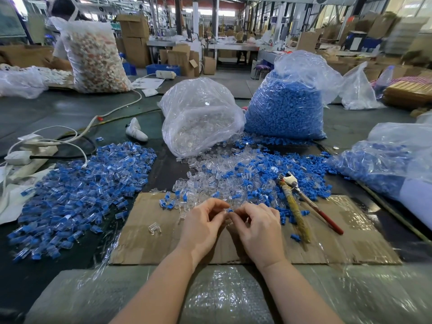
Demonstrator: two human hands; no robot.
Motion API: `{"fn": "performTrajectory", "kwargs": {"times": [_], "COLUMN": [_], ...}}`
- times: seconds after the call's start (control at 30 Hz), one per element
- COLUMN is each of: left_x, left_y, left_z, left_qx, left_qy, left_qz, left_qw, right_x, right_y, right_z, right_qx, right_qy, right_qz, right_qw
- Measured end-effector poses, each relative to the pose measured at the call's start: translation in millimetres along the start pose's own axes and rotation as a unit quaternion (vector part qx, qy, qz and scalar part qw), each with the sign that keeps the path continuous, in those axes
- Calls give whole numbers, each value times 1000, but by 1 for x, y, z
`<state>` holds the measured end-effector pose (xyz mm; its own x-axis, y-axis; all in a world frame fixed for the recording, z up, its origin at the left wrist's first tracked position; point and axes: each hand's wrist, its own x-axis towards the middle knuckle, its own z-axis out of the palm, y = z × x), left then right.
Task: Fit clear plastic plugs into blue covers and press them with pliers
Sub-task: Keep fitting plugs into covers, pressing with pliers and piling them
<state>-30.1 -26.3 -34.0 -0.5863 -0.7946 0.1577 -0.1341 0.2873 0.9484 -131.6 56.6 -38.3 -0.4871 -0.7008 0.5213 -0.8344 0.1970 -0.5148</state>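
Note:
Over a flat cardboard sheet, my left hand and my right hand meet fingertip to fingertip. Between them they pinch a small blue cover; a clear plug seems to be with it, mostly hidden by my fingers. The pliers, with one taped and one red handle, lie on the cardboard to the right of my right hand. A mixed heap of clear plugs and blue covers spreads just beyond my hands. One lone clear plug lies left of my left hand.
A large pile of fitted blue-and-clear pieces fills the left. A bag of clear plugs and a bag of blue covers stand behind. Another bag of blue pieces lies right. A power strip with cables sits far left.

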Motion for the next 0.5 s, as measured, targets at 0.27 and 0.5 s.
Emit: {"fn": "performTrajectory", "kwargs": {"times": [0.27,0.5], "left_x": [1,5], "left_y": [1,3], "left_z": [-2,-3], "left_qx": [-11,-98], "left_qy": [-9,-12], "left_qz": [-18,-57], "left_qw": [1000,993], "right_x": [12,30], "right_y": [7,47], "right_z": [-20,-51], "right_qx": [-75,-273], "right_qy": [102,-162], "right_qz": [102,355], "right_qw": [987,879]}}
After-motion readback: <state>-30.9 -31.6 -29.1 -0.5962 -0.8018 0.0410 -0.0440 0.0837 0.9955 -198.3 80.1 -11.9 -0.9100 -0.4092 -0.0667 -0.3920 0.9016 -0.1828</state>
